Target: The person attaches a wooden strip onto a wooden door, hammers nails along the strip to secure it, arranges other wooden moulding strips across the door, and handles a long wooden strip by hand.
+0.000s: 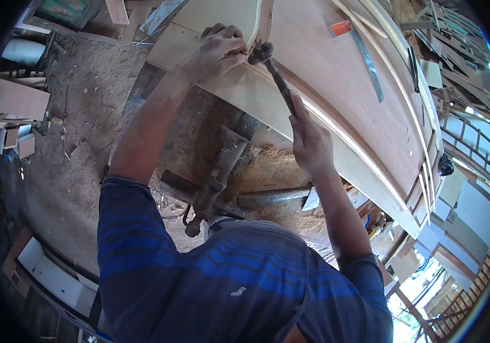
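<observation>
Worker's right hand (313, 144) grips a hammer (278, 79) at upper centre, its head just beside the curled left hand (217, 54), whose hold is unclear, at the edge of a wooden panel (319, 63). A metal strip (367, 66) lies on it, upper right; dusty floor (79, 146) spreads at left.

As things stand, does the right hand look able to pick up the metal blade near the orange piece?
Probably not yet: the right hand is closed around the hammer, though nothing appears to cover the metal blade on the wooden panel.
</observation>
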The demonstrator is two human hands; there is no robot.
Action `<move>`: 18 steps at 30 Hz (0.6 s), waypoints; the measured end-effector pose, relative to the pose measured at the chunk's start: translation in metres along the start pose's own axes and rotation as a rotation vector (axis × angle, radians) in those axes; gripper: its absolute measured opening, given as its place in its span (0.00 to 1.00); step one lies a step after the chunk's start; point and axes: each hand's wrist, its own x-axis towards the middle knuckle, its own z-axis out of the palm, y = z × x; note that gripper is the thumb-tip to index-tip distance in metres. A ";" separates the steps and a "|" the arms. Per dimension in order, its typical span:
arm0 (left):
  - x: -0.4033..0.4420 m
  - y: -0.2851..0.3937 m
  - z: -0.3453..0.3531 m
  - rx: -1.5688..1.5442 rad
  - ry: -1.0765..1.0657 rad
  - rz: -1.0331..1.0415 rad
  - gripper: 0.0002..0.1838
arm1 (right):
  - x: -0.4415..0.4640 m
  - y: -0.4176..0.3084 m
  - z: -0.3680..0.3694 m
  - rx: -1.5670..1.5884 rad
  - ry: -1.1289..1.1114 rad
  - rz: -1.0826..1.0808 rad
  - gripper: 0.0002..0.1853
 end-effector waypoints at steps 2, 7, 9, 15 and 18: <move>0.002 -0.002 0.000 -0.033 0.002 -0.004 0.10 | 0.002 0.000 -0.003 0.056 0.111 -0.084 0.37; -0.001 -0.001 0.004 0.020 0.050 0.038 0.08 | -0.004 0.008 0.011 0.177 0.328 -0.136 0.38; 0.000 0.001 0.003 -0.034 0.048 0.036 0.09 | -0.002 0.014 0.009 0.002 0.059 -0.074 0.38; -0.001 -0.007 0.012 0.075 0.070 0.045 0.08 | -0.002 0.016 0.011 0.180 0.344 -0.163 0.35; -0.001 -0.004 0.013 0.036 0.120 0.060 0.08 | -0.002 0.016 0.015 0.028 0.092 -0.110 0.38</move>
